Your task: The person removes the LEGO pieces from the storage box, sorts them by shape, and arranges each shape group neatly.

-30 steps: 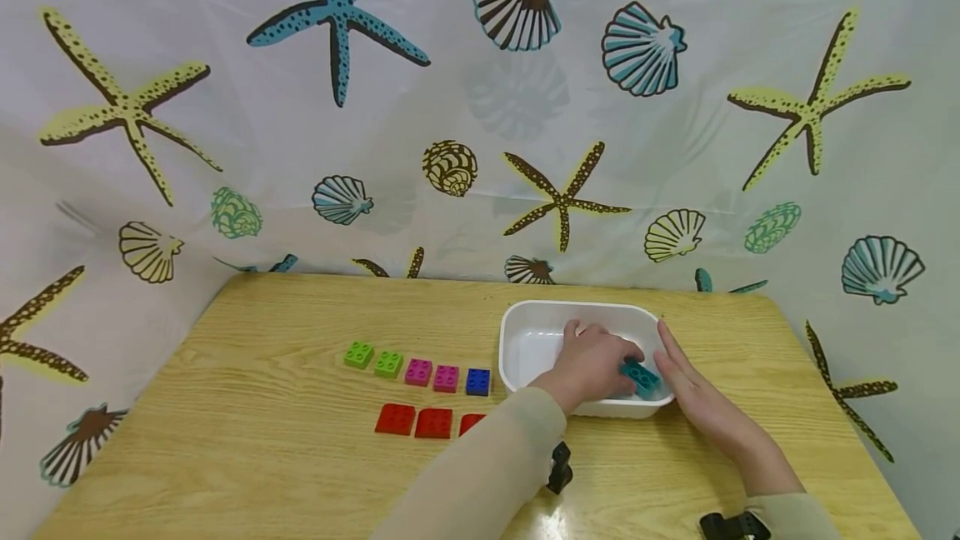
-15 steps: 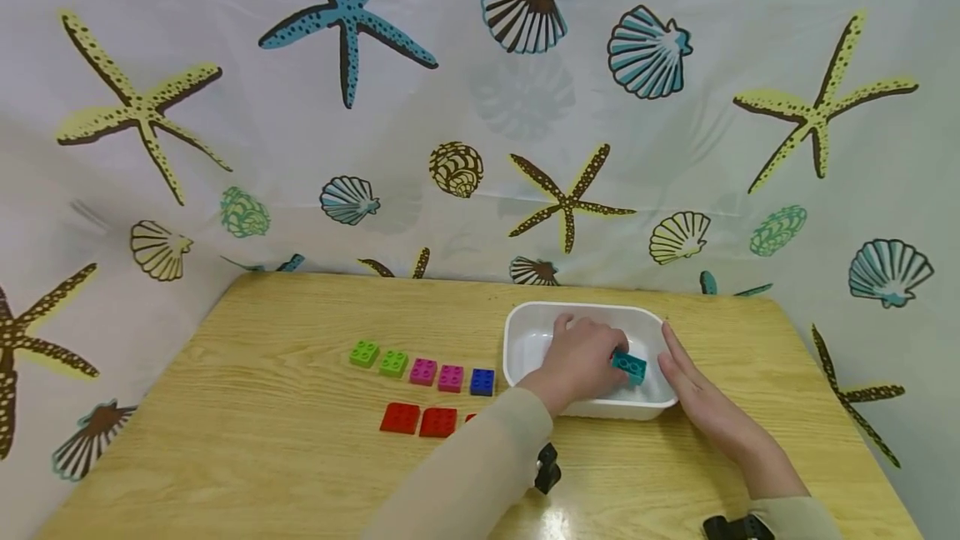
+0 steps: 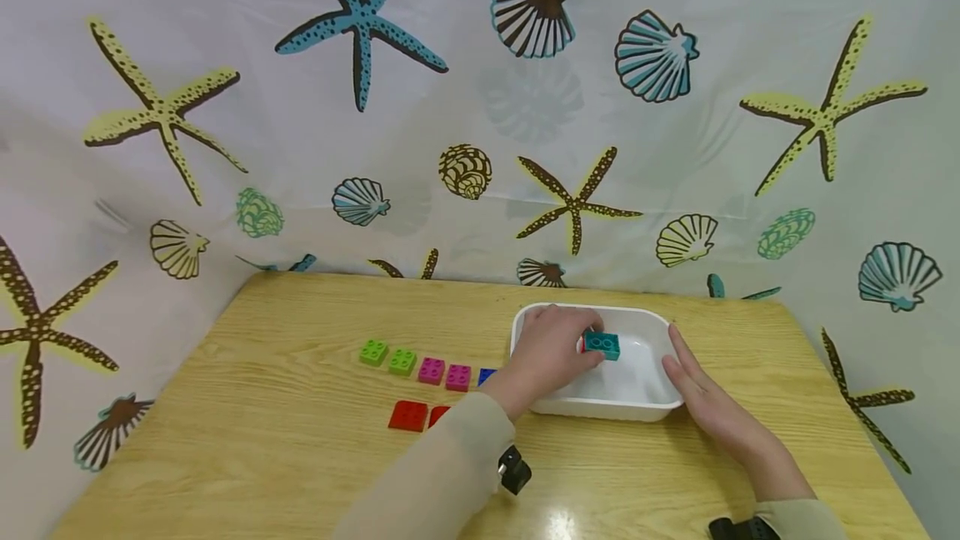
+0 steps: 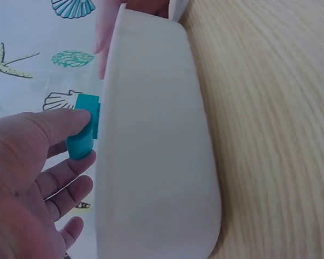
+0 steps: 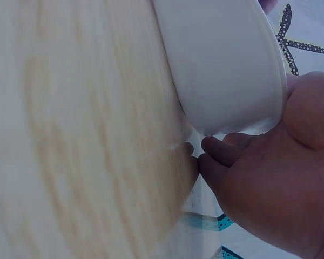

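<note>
My left hand (image 3: pixel 551 348) pinches a teal toy building brick (image 3: pixel 602 347) between thumb and fingers, over the white plastic bin (image 3: pixel 600 413). A sliver of red shows at the brick's left end; what it belongs to is hidden. In the left wrist view the teal brick (image 4: pixel 82 143) is at the bin's rim, under the thumb, while the other fingers curve loosely. My right hand (image 3: pixel 708 402) rests against the bin's right end with its fingers fairly straight. The right wrist view has that hand (image 5: pixel 275 178) touching the bin's outer wall (image 5: pixel 227 70).
Left of the bin runs a row of small bricks: lime green (image 3: pixel 373 352), magenta (image 3: pixel 431 370) and a partly hidden blue one (image 3: pixel 486 374). Flat red pieces (image 3: pixel 408 415) lie in front, partly behind the left sleeve (image 3: pixel 442 465). A patterned curtain (image 3: pixel 420 123) hangs behind the wooden table (image 3: pixel 262 407).
My left hand has moved left inside the bin and raised the teal brick from its right end toward the middle. The right hand stays against the bin. The head view has shifted slightly.
</note>
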`<state>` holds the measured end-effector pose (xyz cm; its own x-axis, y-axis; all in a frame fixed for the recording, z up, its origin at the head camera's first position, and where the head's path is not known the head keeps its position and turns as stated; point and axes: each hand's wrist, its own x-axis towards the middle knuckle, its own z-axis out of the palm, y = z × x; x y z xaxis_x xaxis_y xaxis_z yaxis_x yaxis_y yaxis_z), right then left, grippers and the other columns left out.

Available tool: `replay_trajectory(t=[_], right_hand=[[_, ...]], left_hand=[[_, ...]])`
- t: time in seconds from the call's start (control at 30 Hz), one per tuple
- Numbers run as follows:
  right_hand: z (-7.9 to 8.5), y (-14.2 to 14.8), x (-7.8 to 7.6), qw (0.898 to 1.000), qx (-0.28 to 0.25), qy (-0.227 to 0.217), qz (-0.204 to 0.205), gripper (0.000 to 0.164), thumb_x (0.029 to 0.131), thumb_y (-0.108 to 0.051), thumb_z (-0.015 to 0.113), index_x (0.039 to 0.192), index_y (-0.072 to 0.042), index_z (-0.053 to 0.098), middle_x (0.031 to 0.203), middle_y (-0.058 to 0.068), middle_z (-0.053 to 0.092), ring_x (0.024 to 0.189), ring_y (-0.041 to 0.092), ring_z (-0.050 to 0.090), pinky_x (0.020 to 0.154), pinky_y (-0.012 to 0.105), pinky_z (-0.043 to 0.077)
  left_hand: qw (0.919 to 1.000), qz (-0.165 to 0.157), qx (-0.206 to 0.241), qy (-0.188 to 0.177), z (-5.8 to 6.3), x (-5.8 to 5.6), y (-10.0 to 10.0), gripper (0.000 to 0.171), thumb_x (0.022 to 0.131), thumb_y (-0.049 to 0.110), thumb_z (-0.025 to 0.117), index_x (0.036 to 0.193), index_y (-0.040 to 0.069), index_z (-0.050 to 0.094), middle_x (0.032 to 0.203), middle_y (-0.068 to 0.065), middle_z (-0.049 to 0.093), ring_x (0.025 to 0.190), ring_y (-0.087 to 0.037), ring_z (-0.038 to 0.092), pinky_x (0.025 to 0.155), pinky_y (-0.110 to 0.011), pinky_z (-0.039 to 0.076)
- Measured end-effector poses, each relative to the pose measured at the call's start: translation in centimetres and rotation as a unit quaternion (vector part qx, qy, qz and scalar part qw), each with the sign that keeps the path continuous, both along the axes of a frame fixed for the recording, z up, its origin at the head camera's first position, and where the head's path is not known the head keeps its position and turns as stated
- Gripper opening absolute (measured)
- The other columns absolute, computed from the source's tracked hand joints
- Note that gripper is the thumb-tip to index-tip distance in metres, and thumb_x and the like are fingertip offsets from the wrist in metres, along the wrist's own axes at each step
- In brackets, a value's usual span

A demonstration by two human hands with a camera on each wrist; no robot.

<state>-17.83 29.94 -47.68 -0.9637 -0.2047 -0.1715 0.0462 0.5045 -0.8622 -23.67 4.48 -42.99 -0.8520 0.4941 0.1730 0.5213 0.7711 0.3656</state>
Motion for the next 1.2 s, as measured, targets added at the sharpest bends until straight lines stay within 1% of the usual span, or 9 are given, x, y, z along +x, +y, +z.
replay_trajectory(t=[0.2,0.43,0.63,0.8,0.97,1.1,1.2], right_hand=[[0.0,-0.1,0.0,1.0,-0.004,-0.002,-0.001,0.068,0.107,-0.056,0.025,0.16,-0.035,-0.012,0.168,0.007,-0.014,0.151,0.04,-0.011,0.113,0.072,-0.001],[-0.2,0.0,-0.1,1.0,-0.001,-0.001,0.0,0.068,0.107,-0.057,0.026,0.159,-0.036,-0.013,0.168,0.007,-0.014,0.152,0.04,-0.011,0.113,0.072,-0.001],[-0.2,0.0,0.0,1.0,-0.003,0.004,0.002,0.068,0.108,-0.055,0.025,0.16,-0.034,-0.012,0.168,0.007,-0.014,0.151,0.04,-0.011,0.113,0.071,-0.001],[-0.1,0.0,0.0,1.0,0.004,0.003,0.0,0.068,0.107,-0.057,0.025,0.16,-0.035,-0.012,0.168,0.007,-0.013,0.151,0.041,-0.01,0.113,0.072,0.0],[0.0,-0.1,-0.1,1.0,0.005,0.002,0.002,0.067,0.108,-0.055,0.025,0.16,-0.036,-0.012,0.168,0.008,-0.014,0.151,0.042,-0.01,0.112,0.073,0.0],[0.3,-0.2,-0.1,1.0,0.004,0.006,0.005,0.067,0.108,-0.054,0.026,0.16,-0.034,-0.012,0.168,0.01,-0.014,0.151,0.043,-0.011,0.111,0.074,-0.001],[0.3,-0.2,0.0,1.0,0.003,0.004,0.003,0.068,0.108,-0.055,0.026,0.16,-0.034,-0.012,0.168,0.009,-0.014,0.151,0.042,-0.011,0.112,0.073,-0.001]], left_hand=[[0.9995,-0.001,0.027,0.018,0.7,0.4,-1.7,0.029,0.095,0.043,0.07,0.116,0.023,0.07,0.106,0.012,0.066,0.101,-0.015,0.054,0.094,-0.04,0.04],[0.9983,0.005,0.058,0.005,1.2,0.5,-3.0,0.03,0.097,0.044,0.066,0.116,0.02,0.07,0.108,0.011,0.065,0.103,-0.014,0.052,0.094,-0.037,0.042],[0.9966,0.006,0.081,0.005,1.6,0.8,-3.8,0.027,0.099,0.044,0.064,0.11,0.021,0.07,0.101,0.013,0.063,0.099,-0.013,0.051,0.088,-0.034,0.044],[0.995,0.012,0.098,-0.012,1.7,0.8,-4.2,0.025,0.1,0.047,0.061,0.104,0.023,0.067,0.094,0.015,0.06,0.096,-0.012,0.05,0.082,-0.03,0.045],[0.994,0.02,0.105,-0.023,1.7,0.8,-4.4,0.024,0.101,0.047,0.057,0.097,0.025,0.063,0.088,0.013,0.057,0.092,-0.013,0.049,0.076,-0.029,0.047],[0.9937,0.023,0.106,-0.028,1.8,0.7,-4.3,0.025,0.102,0.048,0.054,0.093,0.026,0.06,0.085,0.011,0.056,0.085,-0.013,0.05,0.07,-0.029,0.047],[0.9932,0.026,0.107,-0.038,1.8,0.6,-4.3,0.026,0.102,0.05,0.053,0.093,0.026,0.059,0.082,0.009,0.056,0.079,-0.013,0.051,0.065,-0.028,0.046]])
